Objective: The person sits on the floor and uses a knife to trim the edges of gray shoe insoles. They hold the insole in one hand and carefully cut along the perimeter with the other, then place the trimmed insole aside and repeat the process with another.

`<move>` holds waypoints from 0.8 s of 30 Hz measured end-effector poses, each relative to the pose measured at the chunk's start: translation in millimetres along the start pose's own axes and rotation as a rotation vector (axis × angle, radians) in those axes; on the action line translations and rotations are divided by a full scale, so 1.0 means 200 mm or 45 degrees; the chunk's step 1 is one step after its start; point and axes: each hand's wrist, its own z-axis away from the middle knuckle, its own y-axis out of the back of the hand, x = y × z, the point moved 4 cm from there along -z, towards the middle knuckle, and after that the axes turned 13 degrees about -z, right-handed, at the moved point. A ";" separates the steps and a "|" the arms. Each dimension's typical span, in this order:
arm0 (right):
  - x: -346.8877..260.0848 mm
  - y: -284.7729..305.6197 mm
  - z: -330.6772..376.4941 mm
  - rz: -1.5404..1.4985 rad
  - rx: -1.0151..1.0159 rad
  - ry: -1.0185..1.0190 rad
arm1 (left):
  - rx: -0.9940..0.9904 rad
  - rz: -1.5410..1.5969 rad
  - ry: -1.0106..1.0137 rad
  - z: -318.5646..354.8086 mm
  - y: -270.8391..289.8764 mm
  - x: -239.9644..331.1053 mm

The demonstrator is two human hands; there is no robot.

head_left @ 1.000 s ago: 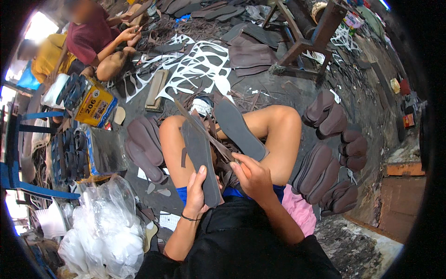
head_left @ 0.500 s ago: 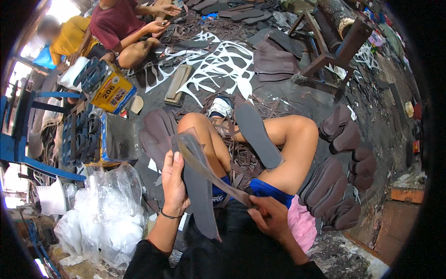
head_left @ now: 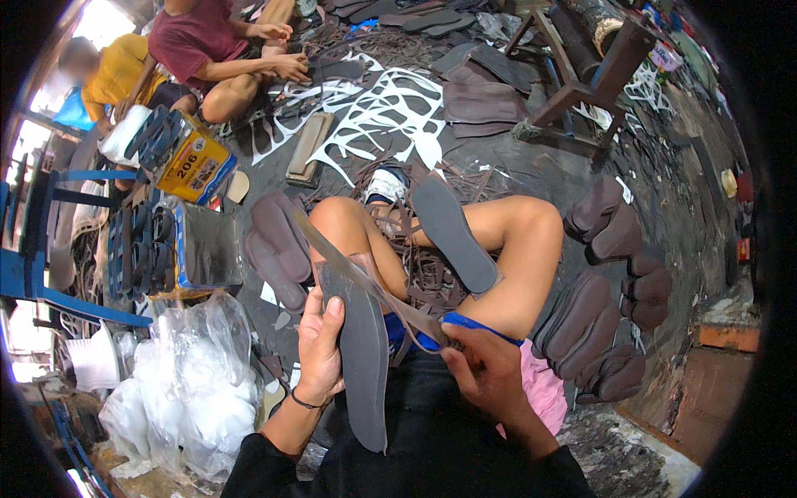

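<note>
My left hand (head_left: 322, 353) is closed round a grey-brown shoe sole (head_left: 363, 382), held lengthwise over my lap with its edge toward me. Closed too, my right hand (head_left: 481, 365) pinches the near end of a long, thin brown strip (head_left: 353, 270). That strip slants up and left across the top of the sole, over my bent knee. Whether my right fingers also hold a blade, I cannot tell. Another grey sole (head_left: 454, 236) rests across my other shin. Brown offcut strips (head_left: 436, 278) lie heaped between my legs.
Stacked brown soles lie beside my left knee (head_left: 270, 241) and in piles at right (head_left: 577, 319). A clear bag of white material (head_left: 187, 382) sits at left, near a yellow box (head_left: 195, 162). White cut-out sheeting (head_left: 382, 104) and a wooden frame (head_left: 581, 104) are ahead. Two people sit at upper left.
The sole in my left hand has shifted right and toward me. The strip has swung, its far end now pointing farther up and left. A seated person's hands have come down toward the floor.
</note>
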 end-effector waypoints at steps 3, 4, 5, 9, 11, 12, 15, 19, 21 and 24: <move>-0.03 0.00 -0.11 -0.128 -0.010 -0.059 | -0.042 0.008 -0.033 -0.01 -0.01 0.00; -0.04 0.00 -0.15 -0.175 0.003 -0.091 | -0.050 0.001 -0.051 -0.02 -0.01 0.00; -0.04 0.00 -0.17 -0.223 0.014 -0.122 | -0.088 -0.091 -0.134 -0.03 -0.01 0.03; 0.02 0.06 -0.11 -0.148 -0.008 -0.040 | -0.198 -0.315 -0.267 -0.09 0.08 0.18; 0.04 0.10 0.00 -0.094 -0.066 -0.012 | -0.205 -0.435 -0.241 -0.06 0.15 0.19; 0.06 0.12 0.06 -0.084 -0.072 -0.004 | -0.222 -0.453 -0.212 -0.05 0.17 0.16; 0.10 0.16 0.17 -0.056 -0.144 -0.062 | -0.248 -0.458 -0.121 0.01 0.22 0.08; 0.09 0.22 0.27 -0.060 -0.227 -0.258 | -0.313 -0.427 -0.011 0.08 0.22 0.01; 0.09 0.24 0.29 -0.079 -0.213 -0.267 | -0.355 -0.487 0.006 0.10 0.21 -0.02; 0.03 0.25 0.28 -0.055 -0.236 -0.315 | -0.395 -0.624 -0.041 0.13 0.21 -0.03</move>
